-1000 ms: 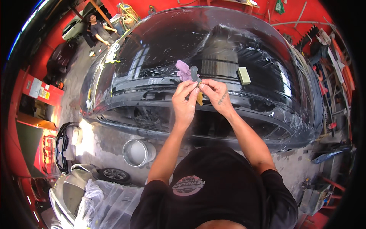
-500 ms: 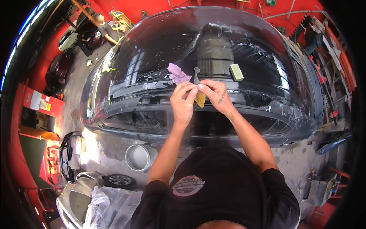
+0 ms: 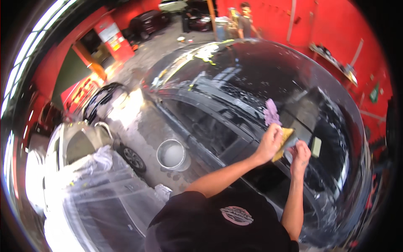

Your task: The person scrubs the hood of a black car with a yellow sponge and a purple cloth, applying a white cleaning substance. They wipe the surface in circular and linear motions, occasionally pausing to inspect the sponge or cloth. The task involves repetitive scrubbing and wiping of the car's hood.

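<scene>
Head view shows a yellow-and-grey sheet (image 3: 287, 135) held up over the near side of a dark car (image 3: 256, 59); the left hand (image 3: 270, 143) has its fingers closed on the yellow part, the right hand (image 3: 299, 154) pinches the grey part; a purple cloth (image 3: 271, 111) lies just beyond the left hand, a pale green block (image 3: 316, 147) beside the right; leftward, a bucket (image 3: 182, 164) stands on the floor.

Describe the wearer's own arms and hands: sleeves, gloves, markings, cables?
Left hand and right hand: ungloved. Forearms bare, no cables visible. Black short-sleeved shirt with a pale, roundish print. Faint dark mark by the right wrist, too blurred to make out.
</scene>
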Tool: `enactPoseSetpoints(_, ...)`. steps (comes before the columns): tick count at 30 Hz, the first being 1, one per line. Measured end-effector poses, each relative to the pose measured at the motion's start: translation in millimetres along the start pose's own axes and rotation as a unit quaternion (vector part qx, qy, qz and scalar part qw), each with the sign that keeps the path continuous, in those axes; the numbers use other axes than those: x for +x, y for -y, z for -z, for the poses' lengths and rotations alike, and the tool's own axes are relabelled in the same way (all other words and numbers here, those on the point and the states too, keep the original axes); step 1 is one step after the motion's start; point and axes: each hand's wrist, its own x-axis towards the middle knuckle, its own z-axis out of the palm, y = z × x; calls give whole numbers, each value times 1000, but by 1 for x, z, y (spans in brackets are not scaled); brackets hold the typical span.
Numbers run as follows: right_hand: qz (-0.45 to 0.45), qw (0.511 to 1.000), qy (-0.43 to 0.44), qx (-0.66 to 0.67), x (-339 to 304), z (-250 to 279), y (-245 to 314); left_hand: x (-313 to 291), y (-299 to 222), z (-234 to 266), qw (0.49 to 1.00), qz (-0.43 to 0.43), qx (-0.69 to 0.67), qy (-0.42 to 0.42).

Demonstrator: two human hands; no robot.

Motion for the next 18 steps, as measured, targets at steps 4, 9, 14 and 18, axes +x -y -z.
enactPoseSetpoints(4,-50,997,18,55,7,-13,-15,-3,-8,20,999,-2,13,-50)
enactPoseSetpoints(9,-69,994,73,49,5,-66,-14,-19,-8,53,967,-174,187,-3)
enactPoseSetpoints(14,-65,992,99,44,4,-85,-19,-33,-27,83,984,-78,160,5)
enactPoseSetpoints(18,-59,991,112,32,-3,-92,-20,-42,-32,99,974,-122,187,32)
